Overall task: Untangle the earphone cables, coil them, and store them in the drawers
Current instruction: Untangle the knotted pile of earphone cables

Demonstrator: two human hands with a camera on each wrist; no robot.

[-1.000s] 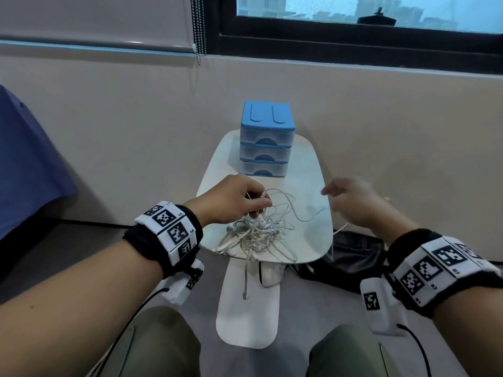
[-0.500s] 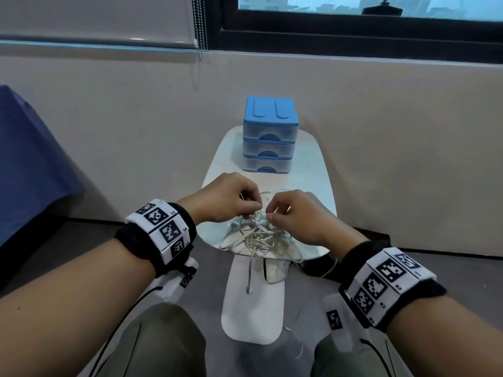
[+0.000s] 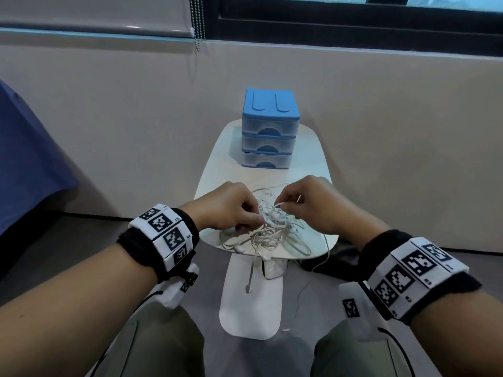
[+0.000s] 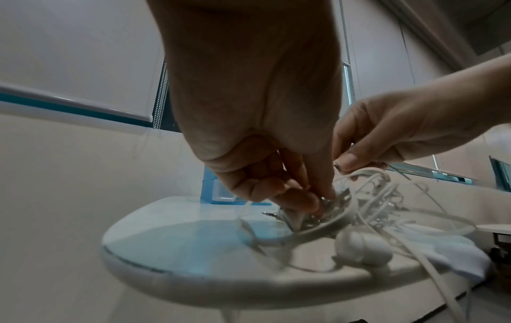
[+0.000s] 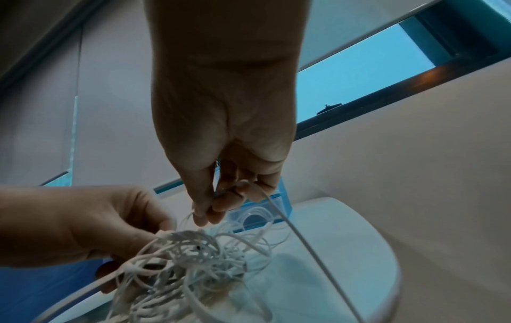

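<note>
Within the last second the right hand (image 3: 313, 205) had been brought back from the side to the tangle of earphone cables (image 3: 268, 231) on the small white table (image 3: 217, 170), so untangling was judged barely begun. One strand was pinched between its fingertips (image 5: 210, 213), while the left hand (image 3: 226, 208) was curled onto the knot; the blue drawers (image 3: 269, 129) stood closed behind.

I observe white earphone cables (image 3: 268, 232) in one tangled heap, one plug end hanging off the near edge. Blue three-tier drawers (image 3: 269, 131) stand behind, all closed.
</note>
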